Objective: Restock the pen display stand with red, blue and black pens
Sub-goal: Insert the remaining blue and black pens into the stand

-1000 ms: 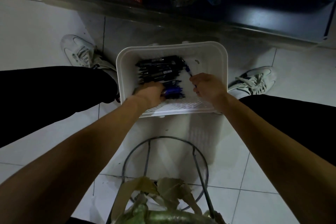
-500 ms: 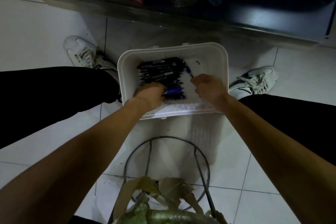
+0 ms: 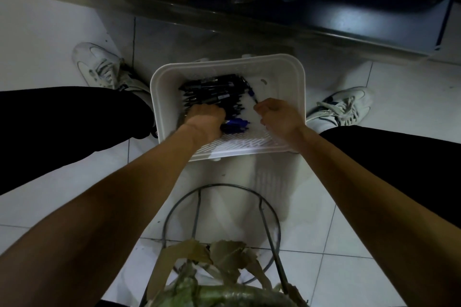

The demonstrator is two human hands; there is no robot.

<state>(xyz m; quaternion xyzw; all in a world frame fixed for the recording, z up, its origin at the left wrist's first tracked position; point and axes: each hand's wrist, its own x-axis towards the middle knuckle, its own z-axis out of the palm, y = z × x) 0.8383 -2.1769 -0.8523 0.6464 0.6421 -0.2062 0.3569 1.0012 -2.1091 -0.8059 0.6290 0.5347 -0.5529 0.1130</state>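
- white basket point(image 3: 300, 82) on the tiled floor, between the person's two shoes
- pens point(image 3: 212, 91) piled in the basket's left half (mostly dark, some blue at the near edge)
- left hand point(image 3: 205, 117) knuckles-up on the pile, fingers curled round a bunch, fingertips hidden
- right hand point(image 3: 278, 117) pinches one blue pen point(image 3: 251, 94) by its near end, other fingers curled
- wire stand point(image 3: 262, 207) nearer the camera
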